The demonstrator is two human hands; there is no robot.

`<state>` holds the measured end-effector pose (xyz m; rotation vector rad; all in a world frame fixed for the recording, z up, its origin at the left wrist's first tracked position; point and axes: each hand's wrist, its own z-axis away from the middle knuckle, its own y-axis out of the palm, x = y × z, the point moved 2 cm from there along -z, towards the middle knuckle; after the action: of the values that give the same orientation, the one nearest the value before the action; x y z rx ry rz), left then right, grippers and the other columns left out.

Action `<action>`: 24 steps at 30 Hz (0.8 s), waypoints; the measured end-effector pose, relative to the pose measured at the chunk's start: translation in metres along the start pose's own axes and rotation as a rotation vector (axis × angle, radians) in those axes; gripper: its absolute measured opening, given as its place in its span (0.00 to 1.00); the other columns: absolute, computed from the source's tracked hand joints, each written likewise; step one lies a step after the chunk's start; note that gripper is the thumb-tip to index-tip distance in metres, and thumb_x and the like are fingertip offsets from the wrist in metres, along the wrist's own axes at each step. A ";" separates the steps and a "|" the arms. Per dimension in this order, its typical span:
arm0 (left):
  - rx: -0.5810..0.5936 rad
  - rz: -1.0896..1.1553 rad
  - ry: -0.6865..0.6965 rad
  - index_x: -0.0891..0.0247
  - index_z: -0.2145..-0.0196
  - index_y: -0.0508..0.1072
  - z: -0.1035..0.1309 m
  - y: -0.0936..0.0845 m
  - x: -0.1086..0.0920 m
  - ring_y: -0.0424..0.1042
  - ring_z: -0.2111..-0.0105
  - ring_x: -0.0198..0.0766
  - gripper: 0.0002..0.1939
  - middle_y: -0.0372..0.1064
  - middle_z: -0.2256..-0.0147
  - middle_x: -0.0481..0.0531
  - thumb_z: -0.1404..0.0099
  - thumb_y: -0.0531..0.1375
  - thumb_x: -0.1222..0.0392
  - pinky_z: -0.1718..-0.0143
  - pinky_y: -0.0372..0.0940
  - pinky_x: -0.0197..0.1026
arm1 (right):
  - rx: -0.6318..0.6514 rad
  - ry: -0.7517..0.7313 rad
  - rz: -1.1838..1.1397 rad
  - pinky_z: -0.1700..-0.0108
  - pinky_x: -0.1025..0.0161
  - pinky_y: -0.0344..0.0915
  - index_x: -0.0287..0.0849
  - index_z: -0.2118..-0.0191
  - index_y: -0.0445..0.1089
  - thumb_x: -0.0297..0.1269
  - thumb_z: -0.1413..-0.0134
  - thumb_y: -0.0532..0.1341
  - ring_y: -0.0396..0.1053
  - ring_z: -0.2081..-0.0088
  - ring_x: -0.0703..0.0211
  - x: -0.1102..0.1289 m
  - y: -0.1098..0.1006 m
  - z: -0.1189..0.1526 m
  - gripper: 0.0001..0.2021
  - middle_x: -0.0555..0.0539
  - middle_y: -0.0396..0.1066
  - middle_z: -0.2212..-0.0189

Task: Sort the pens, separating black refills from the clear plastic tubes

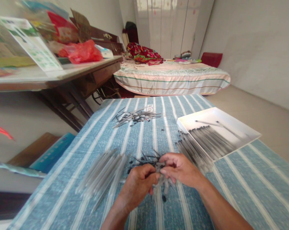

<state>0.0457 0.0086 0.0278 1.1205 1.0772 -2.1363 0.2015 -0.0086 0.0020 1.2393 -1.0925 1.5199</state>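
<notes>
Close together over the front middle of the table, my left hand point(139, 182) and my right hand point(179, 168) both have their fingers pinched. Whatever is between the fingertips is too small and blurred to make out. Beneath and behind them lies a loose pile of small dark and translucent pen parts point(145, 159). A black cap-like piece point(164, 198) rests just in front of the pile. Left of my left hand are many translucent grey pen barrels point(102, 175), lying side by side. To the right of my right hand, dark-ended pens point(192, 151) lie in a row against a box.
The white shallow box point(246, 131) holds more pens at the table's right. Thin dark refill-like sticks point(136, 117) form a heap farther back on the striped tablecloth point(87, 150). A wooden desk point(87, 72) with a red plastic bag point(84, 52) stands left; a bed point(173, 76) is behind.
</notes>
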 end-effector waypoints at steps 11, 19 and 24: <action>0.007 -0.023 0.012 0.63 0.80 0.66 -0.001 0.001 0.000 0.56 0.86 0.28 0.10 0.58 0.88 0.41 0.45 0.54 0.57 0.82 0.51 0.32 | 0.011 0.034 0.041 0.87 0.75 0.48 0.38 0.72 0.63 0.41 0.50 0.58 0.54 0.89 0.73 -0.001 0.001 0.001 0.10 0.58 0.60 0.88; 0.014 -0.055 0.007 0.63 0.80 0.67 0.000 0.002 -0.001 0.57 0.86 0.29 0.11 0.58 0.88 0.41 0.44 0.53 0.56 0.82 0.52 0.32 | 0.017 0.077 0.019 0.89 0.75 0.47 0.39 0.74 0.62 0.43 0.50 0.57 0.53 0.90 0.73 0.000 0.001 0.002 0.12 0.58 0.59 0.89; 0.036 -0.053 0.023 0.63 0.80 0.66 0.000 0.002 -0.001 0.58 0.86 0.29 0.12 0.59 0.87 0.42 0.43 0.53 0.55 0.81 0.53 0.32 | 0.068 0.040 -0.054 0.87 0.75 0.50 0.38 0.71 0.62 0.43 0.50 0.57 0.56 0.90 0.72 -0.002 0.000 0.001 0.12 0.56 0.62 0.87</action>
<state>0.0480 0.0074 0.0275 1.1479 1.0943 -2.1972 0.2021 -0.0102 0.0000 1.2694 -0.9814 1.5452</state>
